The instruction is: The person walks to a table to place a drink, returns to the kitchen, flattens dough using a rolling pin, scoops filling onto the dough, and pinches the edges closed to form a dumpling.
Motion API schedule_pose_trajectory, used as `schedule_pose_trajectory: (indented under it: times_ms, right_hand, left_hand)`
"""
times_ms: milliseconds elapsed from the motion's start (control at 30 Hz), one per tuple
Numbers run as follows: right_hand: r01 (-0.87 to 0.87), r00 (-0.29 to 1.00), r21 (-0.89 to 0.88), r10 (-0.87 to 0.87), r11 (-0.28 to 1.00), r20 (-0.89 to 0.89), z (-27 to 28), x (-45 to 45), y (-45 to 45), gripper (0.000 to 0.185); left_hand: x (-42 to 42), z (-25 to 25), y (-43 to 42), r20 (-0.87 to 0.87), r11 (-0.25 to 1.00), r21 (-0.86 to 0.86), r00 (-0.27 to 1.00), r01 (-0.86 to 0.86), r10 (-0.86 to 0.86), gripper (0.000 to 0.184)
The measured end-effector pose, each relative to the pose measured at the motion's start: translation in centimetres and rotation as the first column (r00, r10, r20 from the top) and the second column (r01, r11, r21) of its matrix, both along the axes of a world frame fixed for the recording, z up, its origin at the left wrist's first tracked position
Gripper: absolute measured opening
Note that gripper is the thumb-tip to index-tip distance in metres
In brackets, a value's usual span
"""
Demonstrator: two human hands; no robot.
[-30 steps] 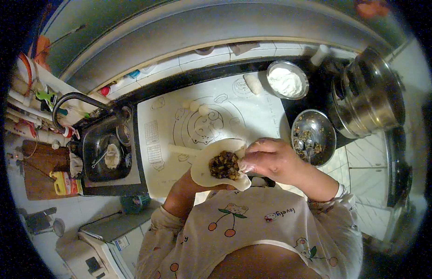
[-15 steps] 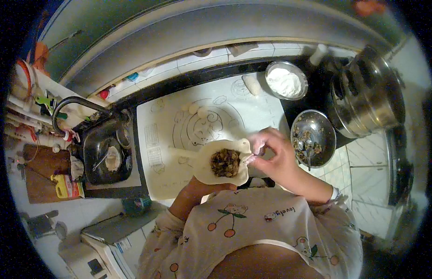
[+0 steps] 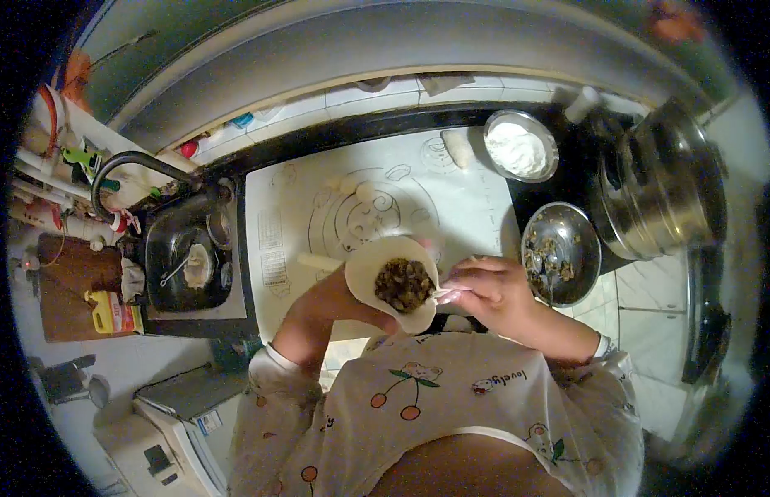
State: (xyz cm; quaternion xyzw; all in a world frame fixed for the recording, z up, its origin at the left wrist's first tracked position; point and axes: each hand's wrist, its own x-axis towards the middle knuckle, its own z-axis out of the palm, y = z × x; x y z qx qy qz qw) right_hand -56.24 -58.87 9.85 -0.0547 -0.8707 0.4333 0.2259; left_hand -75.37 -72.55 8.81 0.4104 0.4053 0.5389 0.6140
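A round dough wrapper (image 3: 368,257) with dark chopped filling (image 3: 404,286) in its middle is held up in front of my chest. My left hand (image 3: 329,300) cups it from below and the left, its fingers mostly hidden under the dough. With thumb and fingers closed, my right hand (image 3: 493,291) pinches the wrapper's right edge, where the dough is gathered into a small fold. A pale rolling pin (image 3: 317,262) shows partly behind the wrapper, on the printed white mat (image 3: 273,195).
Pale dough pieces (image 3: 352,188) and a dough log (image 3: 457,150) lie on the mat. To the right are a bowl of flour (image 3: 517,151), a metal bowl (image 3: 579,240) with leftover filling and a spoon, and a steamer pot (image 3: 666,186). A black sink (image 3: 164,248) is at left.
My left hand has come up further around the wrapper's left side. The wrapper has turned and cups more deeply; my right hand has shifted slightly down, its fingers closer together on the edge.
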Motion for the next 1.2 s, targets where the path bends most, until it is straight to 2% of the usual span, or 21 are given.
schedule_pose_trajectory:
  times_ms: [33, 100, 200, 267, 300, 400, 500, 600, 700, 800, 900, 1000, 1100, 1200]
  right_hand:
    - [0.018, 1.000, -0.028, -0.017, 0.999, 0.014, 0.3, -0.1, 0.0, 0.018]
    - [0.059, 0.998, -0.083, -0.055, 0.995, 0.041, 0.9, -0.3, 0.0, 0.016]
    - [-0.049, 0.999, -0.063, 0.048, 0.997, -0.017, -0.2, -0.7, 0.4, 0.025]
    - [0.024, 0.995, -0.126, -0.012, 0.992, 0.096, 0.4, -0.6, 0.2, 0.034]
    - [0.060, 0.988, -0.153, -0.037, 0.986, 0.152, 0.8, -0.6, 0.0, 0.039]
    - [0.065, 0.973, -0.085, -0.044, 0.994, 0.228, 1.8, -1.3, 0.5, 0.049]
    - [-0.038, 0.983, 0.007, 0.036, 0.999, 0.183, 1.2, -1.5, 1.0, 0.051]
    - [-0.046, 0.987, -0.091, 0.059, 0.995, 0.151, 1.4, -1.5, 0.6, 0.049]
    - [-0.153, 0.985, 0.092, 0.144, 0.984, 0.095, 1.7, -1.7, 1.1, 0.045]
    - [-0.223, 0.963, 0.059, 0.211, 0.973, 0.165, 0.8, -1.2, 1.5, 0.037]
    - [-0.230, 0.965, 0.041, 0.222, 0.972, 0.138, 0.7, -1.0, 1.7, 0.031]
    - [-0.230, 0.970, 0.144, 0.215, 0.963, 0.111, -0.3, -0.6, 1.5, 0.024]
    - [-0.271, 0.959, 0.353, 0.282, 0.895, 0.022, -1.6, -0.6, 1.5, 0.020]
    - [-0.295, 0.950, 0.324, 0.313, 0.899, -0.003, -2.0, -0.4, 1.5, 0.021]
  left_hand:
    - [-0.1, -0.1, 0.1, 0.113, 1.000, 0.014, 0.993, -0.020, 0.018, 0.091]
    - [0.4, -0.7, 0.1, 0.182, 0.993, 0.026, 0.977, -0.118, 0.112, 0.090]
    - [1.8, -1.6, -0.3, 0.108, 0.965, -0.085, 0.961, -0.247, 0.256, 0.081]
    - [2.1, -1.4, -0.6, 0.034, 0.948, -0.103, 0.951, -0.302, 0.307, 0.074]
    - [2.1, -0.9, -0.8, 0.005, 0.944, -0.113, 0.950, -0.311, 0.313, 0.071]
    - [2.2, 0.4, -0.9, -0.048, 0.939, -0.170, 0.954, -0.300, 0.296, 0.063]
    - [2.2, 0.2, -0.8, 0.038, 0.927, -0.273, 0.960, -0.256, 0.276, 0.056]
    - [2.5, 0.4, -0.7, 0.033, 0.915, -0.289, 0.953, -0.280, 0.302, 0.049]
    - [2.4, -1.0, -0.6, 0.130, 0.931, -0.266, 0.947, -0.251, 0.292, 0.047]
    - [2.2, -1.2, -0.7, 0.184, 0.921, -0.333, 0.944, -0.203, 0.274, 0.047]
    - [2.2, -0.1, -0.6, 0.110, 0.881, -0.401, 0.941, -0.251, 0.319, 0.046]
    - [2.3, -0.9, -0.3, 0.255, 0.897, -0.386, 0.909, -0.216, 0.329, 0.041]
    - [2.1, -0.2, 0.3, 0.196, 0.873, -0.428, 0.919, -0.235, 0.343, 0.036]
    - [2.2, -0.5, 0.4, 0.020, 0.913, -0.351, 0.973, -0.207, 0.229, 0.032]
